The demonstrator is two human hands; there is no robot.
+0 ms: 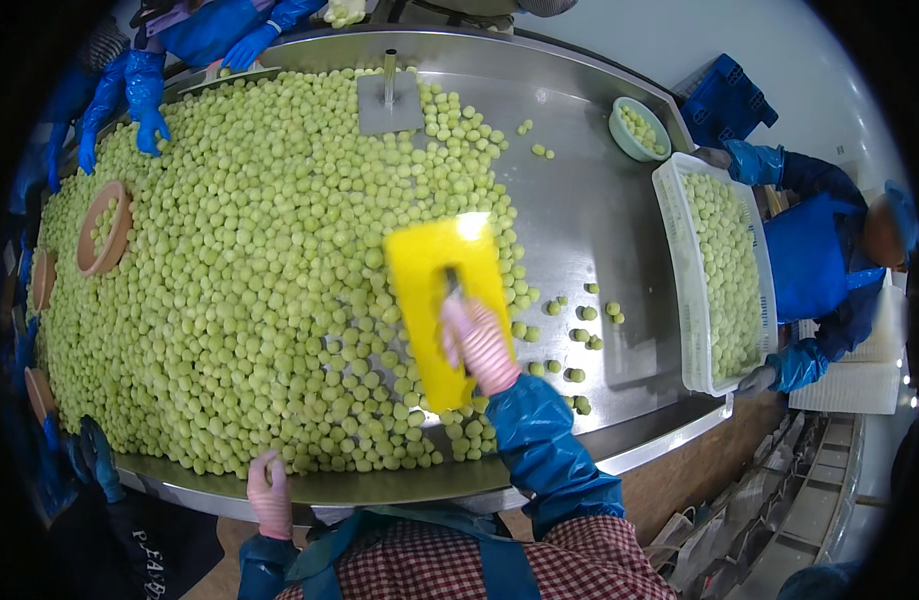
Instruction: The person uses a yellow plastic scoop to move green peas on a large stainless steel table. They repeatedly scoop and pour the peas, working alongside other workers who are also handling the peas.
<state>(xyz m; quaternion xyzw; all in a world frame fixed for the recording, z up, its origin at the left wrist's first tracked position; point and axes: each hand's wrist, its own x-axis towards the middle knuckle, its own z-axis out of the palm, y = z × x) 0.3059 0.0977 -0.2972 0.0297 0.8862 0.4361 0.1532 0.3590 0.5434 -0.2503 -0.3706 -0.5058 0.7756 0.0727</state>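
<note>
My right hand (478, 341), in a striped glove, grips the dark handle of a yellow plastic float (422, 300). The float's broad plate is over the right edge of a wide layer of small round green fruits (264, 262), and hides those beneath it. Loosely curled at the near rim of the stainless-steel sorting table (564, 202) is my left hand (270, 495). Its fingertips are beside the nearest fruits, with nothing visible in its grasp.
At right, a person holds a white plastic crate (673, 217) of fruits at the table's end. A pale green bowl (619, 135) occupies the far right corner. A steel plate with an upright handle (388, 112) stands among the fruits. Other workers' gloved hands and orange-brown bowls (123, 244) line the left.
</note>
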